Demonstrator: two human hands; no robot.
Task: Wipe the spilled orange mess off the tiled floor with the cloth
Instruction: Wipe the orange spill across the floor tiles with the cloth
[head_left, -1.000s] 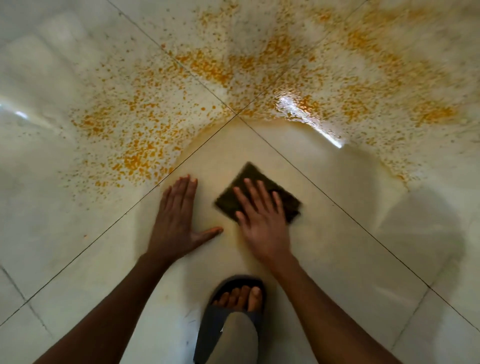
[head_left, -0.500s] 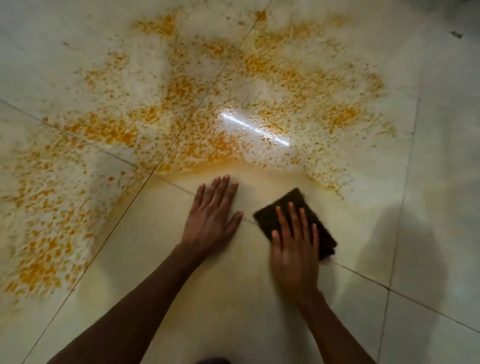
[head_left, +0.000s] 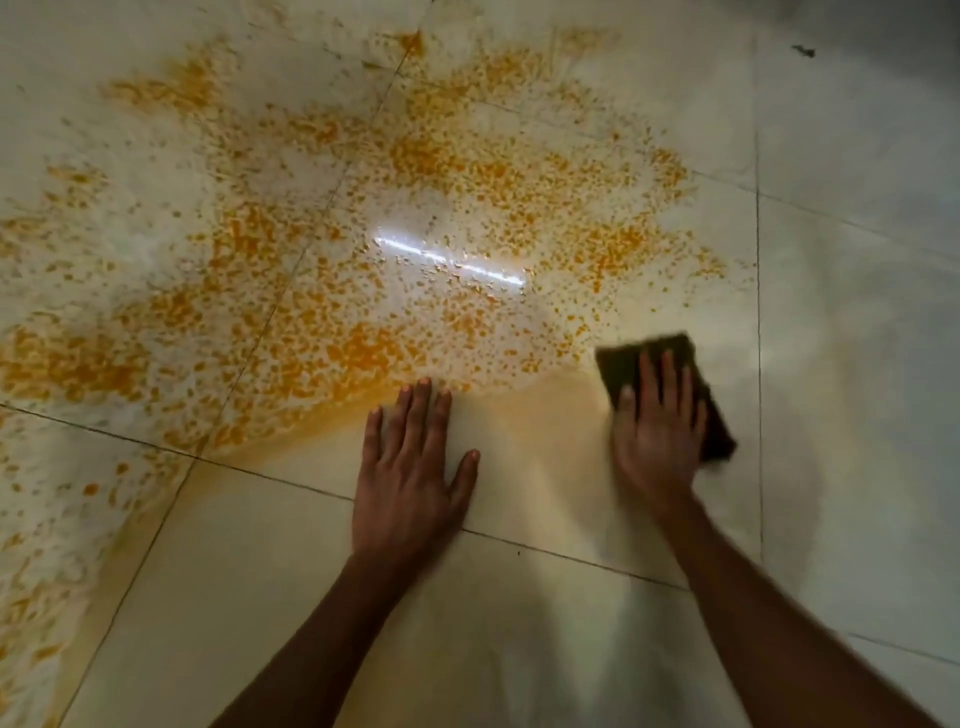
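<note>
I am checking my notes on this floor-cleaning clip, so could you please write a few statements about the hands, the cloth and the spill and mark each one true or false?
1. The right hand presses flat on the dark cloth. True.
2. The left hand holds a second cloth. False: it rests bare and flat on the tiled floor.
3. The orange mess lies mostly ahead of and to the left of the hands. True.
4. The cloth sits in the middle of the thickest orange patch. False: it is at the spill's right edge.
5. The floor just in front of the person's arms looks wiped. True.
</note>
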